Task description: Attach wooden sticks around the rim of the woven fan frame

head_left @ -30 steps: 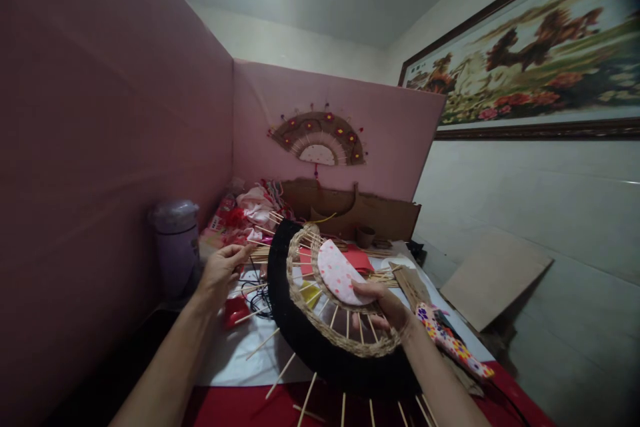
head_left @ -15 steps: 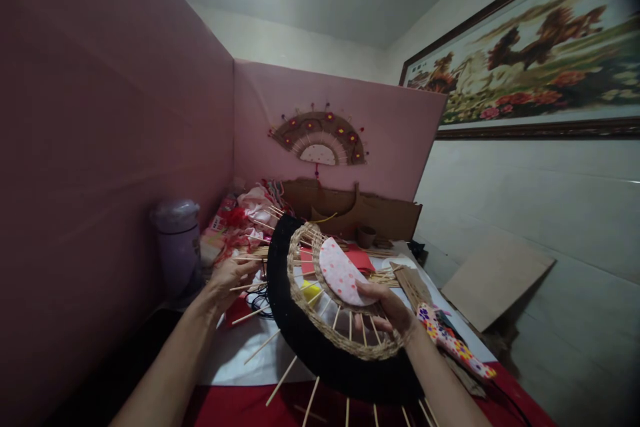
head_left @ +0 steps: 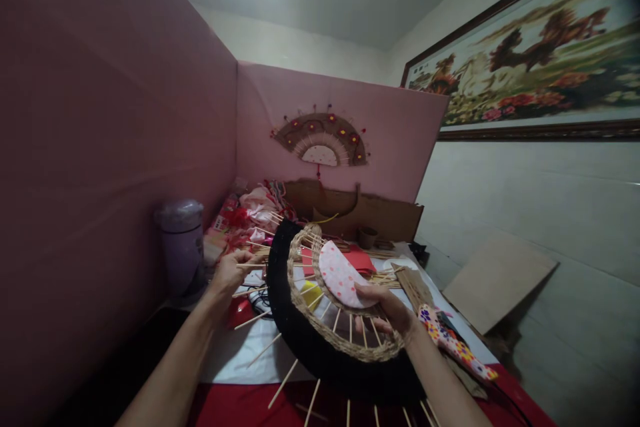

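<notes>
Right, my left hand (head_left: pixel 231 273) is now pinched shut on a thin wooden stick (head_left: pixel 253 265), fingers together around its outer end, where a second ago that hand was open and reaching over the clutter further back. So it has come in toward the work and taken hold of one spoke. My right hand (head_left: pixel 387 310) has not let go: fingers closed on the hub of the half-made fan (head_left: pixel 325 320), thumb pressed against the pink dotted half-disc (head_left: pixel 341 275), keeping the whole piece raised and tilted above the table (head_left: pixel 235 353). The black band and the woven straw ring curve between the two hands (the spokes poke out past the black edge). Further out, a lilac container (head_left: pixel 183 243) stands by the pink partition (head_left: pixel 100 147), and a finished fan (head_left: pixel 320 140) hangs on the back panel.
</notes>
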